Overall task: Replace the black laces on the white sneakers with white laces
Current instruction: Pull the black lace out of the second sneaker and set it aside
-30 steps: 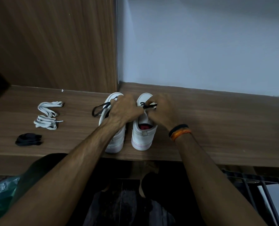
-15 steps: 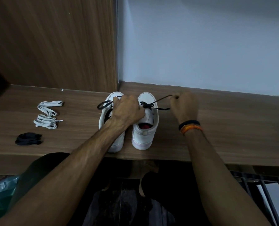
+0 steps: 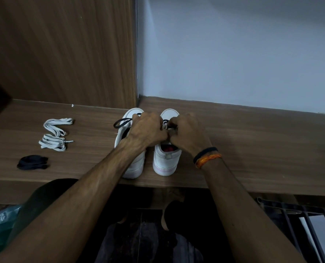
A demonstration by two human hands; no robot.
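- Black lace bundle [image 3: 32, 162], at about 8 o'clock from the shoes near the shelf's front edge: a limp wad, already off one shoe by my judgement.
- White laces [image 3: 55, 134], two folded hanks at 9 o'clock, well apart from the shoes: flat, soft and light; I would take them by the stiff tips for threading.
- Wooden shelf [image 3: 252, 145]: bears everything.
- Left sneaker [image 3: 134, 168]: a loose black loop trails from its top toward 10 o'clock.
- My left hand [image 3: 147, 132]: fingers curled over the gap between the shoes; what they hold is hidden, probably the black lace.
- Right sneaker [image 3: 166, 161]: light and stiff-soled, so it should sit steady while I pull.
- My right hand [image 3: 189, 134]: fingers bent, pinching the black lace [image 3: 170, 127] at the eyelets. The cord is thin and slippery; I judge a grip close to the eyelet best.
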